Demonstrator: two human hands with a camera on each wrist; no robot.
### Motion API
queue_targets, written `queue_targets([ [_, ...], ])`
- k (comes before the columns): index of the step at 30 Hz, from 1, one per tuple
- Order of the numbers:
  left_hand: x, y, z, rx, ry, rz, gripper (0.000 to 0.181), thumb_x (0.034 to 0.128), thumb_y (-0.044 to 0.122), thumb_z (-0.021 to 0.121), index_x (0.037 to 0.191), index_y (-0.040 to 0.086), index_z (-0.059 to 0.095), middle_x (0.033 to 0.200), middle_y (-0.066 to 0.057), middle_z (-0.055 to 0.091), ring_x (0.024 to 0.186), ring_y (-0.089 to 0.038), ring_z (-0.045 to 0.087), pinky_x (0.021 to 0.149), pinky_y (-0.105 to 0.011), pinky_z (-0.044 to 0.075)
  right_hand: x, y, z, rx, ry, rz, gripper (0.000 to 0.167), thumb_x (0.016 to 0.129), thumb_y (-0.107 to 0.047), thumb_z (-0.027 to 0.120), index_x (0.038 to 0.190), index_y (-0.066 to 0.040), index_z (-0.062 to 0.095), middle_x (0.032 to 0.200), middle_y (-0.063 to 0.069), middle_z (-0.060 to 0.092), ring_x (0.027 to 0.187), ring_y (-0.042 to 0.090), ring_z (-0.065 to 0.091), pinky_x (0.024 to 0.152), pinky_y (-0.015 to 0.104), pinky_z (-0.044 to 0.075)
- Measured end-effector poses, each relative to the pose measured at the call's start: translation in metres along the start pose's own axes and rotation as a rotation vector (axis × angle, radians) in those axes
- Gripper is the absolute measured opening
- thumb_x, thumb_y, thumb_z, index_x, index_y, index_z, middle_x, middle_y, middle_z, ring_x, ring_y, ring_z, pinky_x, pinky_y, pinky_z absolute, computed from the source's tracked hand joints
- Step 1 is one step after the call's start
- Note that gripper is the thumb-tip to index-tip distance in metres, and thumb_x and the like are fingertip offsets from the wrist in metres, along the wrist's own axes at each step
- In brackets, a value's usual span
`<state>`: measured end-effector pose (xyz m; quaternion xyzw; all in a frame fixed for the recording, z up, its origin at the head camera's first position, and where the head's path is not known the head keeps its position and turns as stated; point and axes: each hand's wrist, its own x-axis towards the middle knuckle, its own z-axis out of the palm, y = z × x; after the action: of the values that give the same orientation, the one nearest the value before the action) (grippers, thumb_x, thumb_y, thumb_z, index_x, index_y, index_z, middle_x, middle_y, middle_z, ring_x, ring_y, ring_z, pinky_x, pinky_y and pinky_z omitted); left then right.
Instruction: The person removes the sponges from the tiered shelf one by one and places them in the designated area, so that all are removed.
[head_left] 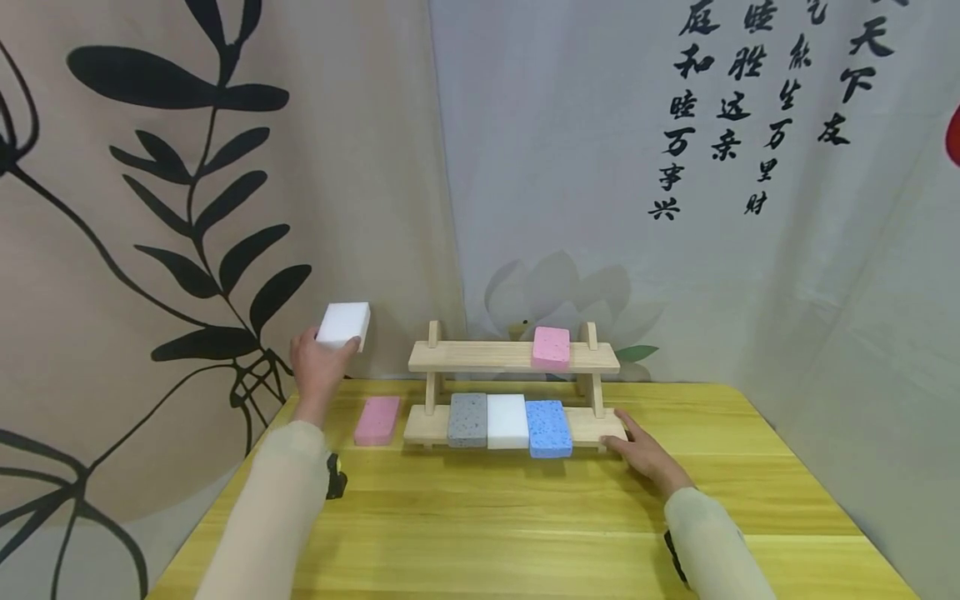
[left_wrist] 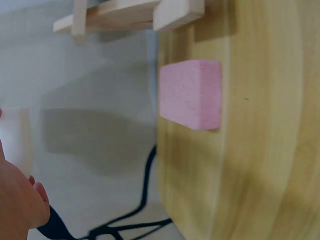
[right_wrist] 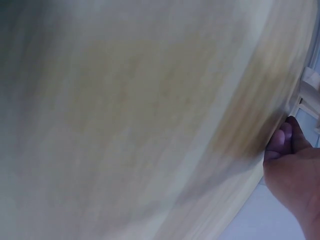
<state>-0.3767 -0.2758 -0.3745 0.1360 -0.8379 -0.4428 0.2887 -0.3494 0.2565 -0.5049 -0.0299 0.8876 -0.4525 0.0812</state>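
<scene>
My left hand (head_left: 318, 367) holds a white sponge (head_left: 345, 323) in the air, left of a two-tier wooden rack (head_left: 468, 357). In the left wrist view this white sponge (left_wrist: 17, 142) shows only partly at the edge. My right hand (head_left: 647, 457) grips the right end of the rack's lower shelf, thumb in front and fingers behind. On that shelf a grey sponge (head_left: 467, 420), a second white sponge (head_left: 507, 422) and a blue sponge (head_left: 549, 429) stand side by side. One pink sponge (head_left: 551, 348) sits toward the right of the upper shelf. Another pink sponge (head_left: 377, 421) lies on the table, left of the rack.
The yellow wood-grain table (head_left: 480, 533) has its back edge just behind the rack. A printed cloth (head_left: 540, 167) with dark leaves and writing hangs behind. Dark bands show at both sleeve cuffs.
</scene>
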Motion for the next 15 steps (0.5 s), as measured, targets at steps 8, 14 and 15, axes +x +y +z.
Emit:
queue_targets([
  [8, -0.007, -0.031, -0.001, 0.006, -0.042, -0.075, 0.078, 0.0869, 0.031, 0.074, 0.145, -0.007, 0.038, 0.141, -0.028, 0.036, 0.127, -0.045, 0.038, 0.106, -0.059, 0.035, 0.002, 0.004, -0.001, 0.005, -0.001, -0.01, 0.088, 0.097, -0.048, 0.057, 0.159, -0.008, 0.008, 0.157, 0.034, 0.013, 0.143, 0.051, 0.017, 0.113, 0.065, 0.018],
  [14, -0.013, -0.062, 0.001, 0.039, -0.068, -0.118, 0.08, 0.0876, 0.033, 0.072, 0.146, -0.007, 0.035, 0.14, -0.033, 0.037, 0.126, -0.048, 0.039, 0.105, -0.062, 0.034, 0.0, 0.002, 0.0, 0.019, -0.001, -0.011, 0.088, 0.097, -0.046, 0.058, 0.159, -0.009, 0.008, 0.159, 0.032, 0.013, 0.144, 0.049, 0.016, 0.113, 0.064, 0.017],
  [15, -0.015, -0.067, 0.002, 0.048, -0.068, -0.119, 0.08, 0.0875, 0.034, 0.072, 0.146, -0.007, 0.036, 0.139, -0.033, 0.038, 0.126, -0.049, 0.039, 0.105, -0.062, 0.034, 0.0, 0.002, 0.0, 0.02, 0.0, -0.009, 0.088, 0.097, -0.047, 0.058, 0.159, -0.01, 0.008, 0.159, 0.031, 0.012, 0.144, 0.049, 0.015, 0.113, 0.064, 0.017],
])
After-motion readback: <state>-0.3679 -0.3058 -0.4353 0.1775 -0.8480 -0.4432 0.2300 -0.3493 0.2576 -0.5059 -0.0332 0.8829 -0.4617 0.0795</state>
